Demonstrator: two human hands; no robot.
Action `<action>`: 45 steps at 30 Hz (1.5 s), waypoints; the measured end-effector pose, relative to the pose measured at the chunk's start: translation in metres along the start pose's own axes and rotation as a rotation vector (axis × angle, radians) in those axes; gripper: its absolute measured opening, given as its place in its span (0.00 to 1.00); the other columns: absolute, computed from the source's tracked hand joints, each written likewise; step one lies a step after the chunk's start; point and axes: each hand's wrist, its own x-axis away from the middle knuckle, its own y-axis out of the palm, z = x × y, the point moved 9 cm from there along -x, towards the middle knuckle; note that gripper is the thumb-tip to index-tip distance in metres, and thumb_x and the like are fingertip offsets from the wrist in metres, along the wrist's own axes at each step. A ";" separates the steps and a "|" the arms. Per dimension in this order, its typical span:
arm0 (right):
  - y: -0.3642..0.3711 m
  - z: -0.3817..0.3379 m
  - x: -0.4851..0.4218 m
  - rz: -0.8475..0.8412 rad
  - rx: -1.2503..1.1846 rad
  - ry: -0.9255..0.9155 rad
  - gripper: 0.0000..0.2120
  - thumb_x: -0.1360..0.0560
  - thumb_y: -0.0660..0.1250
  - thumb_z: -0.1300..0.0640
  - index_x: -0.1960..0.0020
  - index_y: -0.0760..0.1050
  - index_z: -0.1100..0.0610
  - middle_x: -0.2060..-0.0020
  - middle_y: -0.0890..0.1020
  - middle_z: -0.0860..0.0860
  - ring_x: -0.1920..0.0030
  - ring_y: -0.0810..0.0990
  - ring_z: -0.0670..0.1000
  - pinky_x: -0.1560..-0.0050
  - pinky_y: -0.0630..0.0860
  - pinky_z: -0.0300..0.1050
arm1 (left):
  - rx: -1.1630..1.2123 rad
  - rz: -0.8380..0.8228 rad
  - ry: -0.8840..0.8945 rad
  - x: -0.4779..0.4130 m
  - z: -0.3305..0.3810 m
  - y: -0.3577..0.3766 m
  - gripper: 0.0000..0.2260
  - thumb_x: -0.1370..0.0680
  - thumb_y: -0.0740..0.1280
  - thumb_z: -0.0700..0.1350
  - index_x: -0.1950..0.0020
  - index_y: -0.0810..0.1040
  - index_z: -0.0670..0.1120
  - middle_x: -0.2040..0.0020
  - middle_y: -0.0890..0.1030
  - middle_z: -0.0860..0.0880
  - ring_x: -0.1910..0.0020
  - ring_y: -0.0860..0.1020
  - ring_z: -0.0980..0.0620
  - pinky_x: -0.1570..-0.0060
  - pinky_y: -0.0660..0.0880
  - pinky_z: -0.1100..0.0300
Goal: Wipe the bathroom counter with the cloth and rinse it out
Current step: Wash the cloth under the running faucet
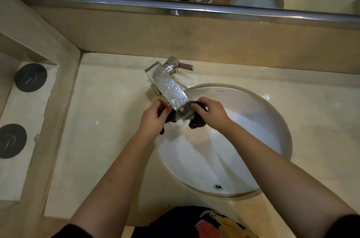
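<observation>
Counter (109, 121) is wet at its back edge. Sink (259, 121) (white, round) has the faucet (167, 86) running over its back rim. Left hand (153, 119) and right hand (211, 113), fingers curled, grip the ends of the dark cloth (195, 124) under the spout.

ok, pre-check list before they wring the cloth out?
1. Grip on the dark cloth by left hand and right hand: ok.
2. Cloth under the faucet spout, water running on it: ok.
3. Cloth held over the sink basin, so drips should land inside: ok.
4. Free flow through the drain: cannot tell.
5. Clear reach to the faucet lever: ok.
6. Dry counter: not ok, water lies by the faucet base.
</observation>
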 end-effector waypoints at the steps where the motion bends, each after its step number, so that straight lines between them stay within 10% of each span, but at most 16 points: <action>1: 0.000 -0.003 0.003 0.062 -0.094 0.044 0.13 0.22 0.63 0.49 0.58 0.75 0.57 0.69 0.79 0.51 0.67 0.76 0.46 0.65 0.68 0.34 | 0.005 0.011 -0.019 0.002 0.003 0.004 0.06 0.19 0.62 0.46 0.46 0.75 0.47 0.58 0.79 0.55 0.69 0.76 0.61 0.67 0.71 0.66; 8: 0.048 -0.028 0.027 0.097 -0.149 0.029 0.09 0.20 0.57 0.51 0.52 0.75 0.52 0.65 0.82 0.52 0.64 0.80 0.54 0.63 0.75 0.50 | 0.399 0.034 -0.451 0.007 -0.028 0.051 0.12 0.26 0.59 0.56 0.59 0.79 0.53 0.62 0.83 0.44 0.60 0.82 0.38 0.58 0.79 0.42; 14: 0.052 -0.024 0.017 0.030 0.056 -0.024 0.13 0.19 0.57 0.50 0.51 0.74 0.58 0.63 0.81 0.58 0.61 0.78 0.59 0.64 0.71 0.50 | 0.733 -0.040 -0.650 0.039 -0.013 0.073 0.16 0.20 0.62 0.53 0.61 0.77 0.43 0.69 0.78 0.43 0.67 0.78 0.43 0.66 0.75 0.52; 20: 0.051 0.008 0.008 0.000 -0.020 0.115 0.16 0.19 0.57 0.49 0.65 0.68 0.52 0.71 0.73 0.49 0.65 0.73 0.53 0.66 0.64 0.46 | 0.712 0.012 -0.609 0.034 -0.022 0.058 0.16 0.22 0.62 0.54 0.55 0.76 0.41 0.54 0.81 0.35 0.58 0.81 0.38 0.58 0.79 0.43; 26: 0.035 -0.003 0.003 -0.087 -0.413 0.161 0.13 0.23 0.63 0.49 0.56 0.77 0.58 0.73 0.79 0.54 0.72 0.79 0.63 0.67 0.76 0.49 | 0.358 -0.037 -0.502 0.029 -0.051 0.022 0.17 0.24 0.66 0.58 0.57 0.82 0.44 0.58 0.83 0.41 0.61 0.81 0.44 0.60 0.77 0.53; 30: 0.029 0.005 -0.005 -0.050 -0.308 0.169 0.12 0.25 0.68 0.49 0.58 0.78 0.58 0.65 0.81 0.52 0.64 0.80 0.51 0.63 0.75 0.41 | 0.445 0.066 -0.367 0.024 -0.041 0.006 0.20 0.21 0.64 0.55 0.58 0.81 0.38 0.65 0.82 0.38 0.71 0.75 0.45 0.64 0.72 0.55; 37: 0.022 0.007 0.006 0.142 -0.364 0.215 0.19 0.24 0.65 0.46 0.62 0.73 0.62 0.74 0.75 0.55 0.80 0.69 0.46 0.77 0.65 0.38 | 0.476 0.214 -0.508 0.025 -0.053 0.006 0.23 0.21 0.56 0.62 0.58 0.78 0.45 0.57 0.82 0.43 0.58 0.81 0.45 0.54 0.75 0.55; 45: 0.039 -0.024 0.025 0.142 -0.341 0.114 0.02 0.26 0.68 0.56 0.58 0.78 0.50 0.66 0.81 0.44 0.64 0.79 0.41 0.62 0.72 0.30 | 0.581 -0.036 -0.512 0.026 -0.032 0.050 0.12 0.21 0.63 0.51 0.47 0.80 0.44 0.52 0.84 0.44 0.55 0.83 0.47 0.60 0.80 0.55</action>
